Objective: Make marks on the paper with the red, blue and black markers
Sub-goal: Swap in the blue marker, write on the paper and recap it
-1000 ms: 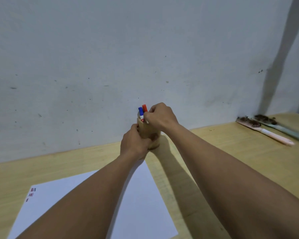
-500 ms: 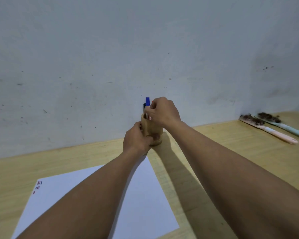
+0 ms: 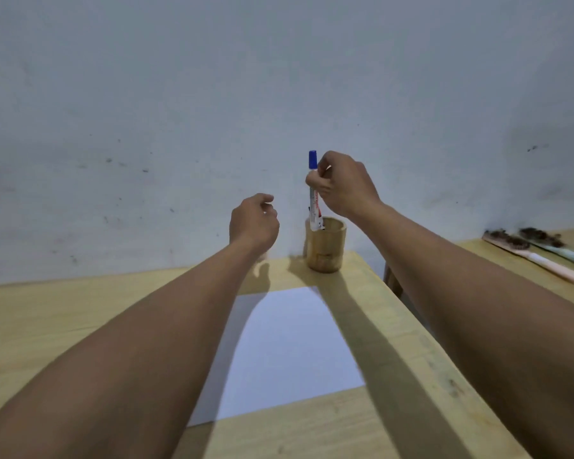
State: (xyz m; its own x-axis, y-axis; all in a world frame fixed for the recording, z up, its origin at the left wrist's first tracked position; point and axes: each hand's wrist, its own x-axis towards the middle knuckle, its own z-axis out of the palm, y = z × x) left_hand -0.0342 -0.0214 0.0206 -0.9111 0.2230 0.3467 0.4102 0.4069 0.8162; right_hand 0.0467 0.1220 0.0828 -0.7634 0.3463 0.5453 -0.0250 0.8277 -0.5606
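One blue-capped marker; one wooden cup; one paper sheet; two brushes; two hands.

blue marker: the lower end is hidden inside the wooden cup; the print on the barrel is too small to read.
right hand: the fingers cover the upper barrel.
paper: the left part is hidden behind the left forearm.
brushes: one handle is cut off by the right edge; the bristles are blurred.
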